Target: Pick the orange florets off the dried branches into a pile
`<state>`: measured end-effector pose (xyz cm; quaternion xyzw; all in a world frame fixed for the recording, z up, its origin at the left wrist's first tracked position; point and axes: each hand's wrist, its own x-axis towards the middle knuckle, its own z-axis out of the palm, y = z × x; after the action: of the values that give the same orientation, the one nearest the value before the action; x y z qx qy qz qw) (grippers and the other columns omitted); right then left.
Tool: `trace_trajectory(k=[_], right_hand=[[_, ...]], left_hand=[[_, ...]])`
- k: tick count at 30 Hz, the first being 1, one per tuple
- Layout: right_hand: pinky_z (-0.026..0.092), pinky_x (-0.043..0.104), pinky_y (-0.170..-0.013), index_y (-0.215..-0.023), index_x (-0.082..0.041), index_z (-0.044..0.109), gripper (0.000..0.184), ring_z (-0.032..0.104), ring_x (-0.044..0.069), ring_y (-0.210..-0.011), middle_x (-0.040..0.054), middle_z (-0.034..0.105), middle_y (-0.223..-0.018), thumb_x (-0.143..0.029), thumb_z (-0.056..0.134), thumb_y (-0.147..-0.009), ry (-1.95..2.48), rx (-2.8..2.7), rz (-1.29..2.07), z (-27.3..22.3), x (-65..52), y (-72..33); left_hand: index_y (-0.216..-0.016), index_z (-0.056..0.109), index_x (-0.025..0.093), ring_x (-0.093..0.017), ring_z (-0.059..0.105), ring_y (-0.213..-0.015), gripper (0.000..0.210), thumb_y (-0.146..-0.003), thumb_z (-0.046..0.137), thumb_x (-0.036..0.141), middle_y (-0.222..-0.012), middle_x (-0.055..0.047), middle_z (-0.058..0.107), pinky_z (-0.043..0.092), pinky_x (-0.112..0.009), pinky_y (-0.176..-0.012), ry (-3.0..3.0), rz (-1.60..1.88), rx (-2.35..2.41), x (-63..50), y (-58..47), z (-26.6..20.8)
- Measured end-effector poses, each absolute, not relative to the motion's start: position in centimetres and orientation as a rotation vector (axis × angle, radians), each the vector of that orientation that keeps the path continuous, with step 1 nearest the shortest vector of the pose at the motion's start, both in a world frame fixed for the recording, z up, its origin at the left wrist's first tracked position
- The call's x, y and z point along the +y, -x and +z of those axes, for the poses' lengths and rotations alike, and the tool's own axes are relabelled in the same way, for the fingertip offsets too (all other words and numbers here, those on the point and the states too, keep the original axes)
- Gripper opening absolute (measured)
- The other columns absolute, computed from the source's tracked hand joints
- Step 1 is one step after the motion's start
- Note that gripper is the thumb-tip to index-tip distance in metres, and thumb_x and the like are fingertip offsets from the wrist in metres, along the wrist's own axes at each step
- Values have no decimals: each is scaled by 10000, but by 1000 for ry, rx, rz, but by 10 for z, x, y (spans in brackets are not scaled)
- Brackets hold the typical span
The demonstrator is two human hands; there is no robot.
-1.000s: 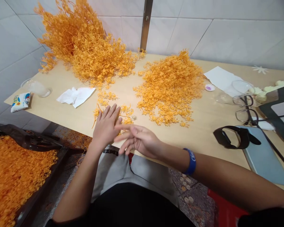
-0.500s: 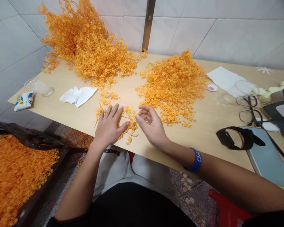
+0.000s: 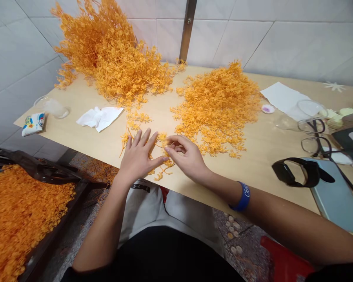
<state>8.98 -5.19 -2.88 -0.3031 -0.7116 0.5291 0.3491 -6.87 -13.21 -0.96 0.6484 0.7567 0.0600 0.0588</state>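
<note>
My left hand point(image 3: 138, 156) lies flat with its fingers spread, pressing an orange flower sprig point(image 3: 161, 166) against the table; the palm covers much of it. My right hand point(image 3: 186, 156) comes in from the right, thumb and forefinger pinched on a thin part of the sprig beside the left thumb. What exactly lies between those fingertips is partly hidden. A loose heap of small orange flower heads point(image 3: 220, 105) spreads just beyond the right hand. Farther back on the left stands a tall pile of branching orange flower stems point(image 3: 114, 58).
A crumpled white tissue point(image 3: 100, 117), a small packet point(image 3: 33, 123) and a clear cup point(image 3: 55, 108) lie left. On the right are eyeglasses point(image 3: 312, 131), a black smart band point(image 3: 300, 172) and a light-blue phone-like slab point(image 3: 338, 199). A dark-framed container of orange pieces point(image 3: 26, 219) stands lower left.
My right hand has moved left towards the left hand, and its fingertips have closed on the sprig. My left hand stays flat in place. The view has shifted slightly.
</note>
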Motion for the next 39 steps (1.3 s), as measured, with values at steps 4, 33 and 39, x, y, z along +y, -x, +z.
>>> trace_trajectory(k=[4,33,39], right_hand=[[492,298,-754,-1141,-214,659,374,571,150,-803,34,621,-922,-287,708,-778,751,-1939,1305,-27,-51,-90],[469,282,-691,-1184,-198,606,333,634,158,-750,64,725,-865,-190,362,-959,-252,-2502,1118,-20,-90,-104],[511,246,-605,-1027,-229,444,227,669,137,-716,53,728,-882,-443,482,-962,134,-1672,2170,-16,-74,-97]], left_hand=[[-1535,284,294,-331,143,-1505,733,-909,449,639,-1626,-39,193,142,-579,-1201,-1976,170,2306,-132,69,-10],[-1529,309,235,-284,202,-1497,629,-905,388,252,-1610,1,243,184,-543,-1216,-1939,210,2378,-132,69,-13],[-1529,293,227,-301,193,-1498,632,-918,434,305,-1615,-35,228,209,-560,-1198,-1966,150,2357,-132,69,-9]])
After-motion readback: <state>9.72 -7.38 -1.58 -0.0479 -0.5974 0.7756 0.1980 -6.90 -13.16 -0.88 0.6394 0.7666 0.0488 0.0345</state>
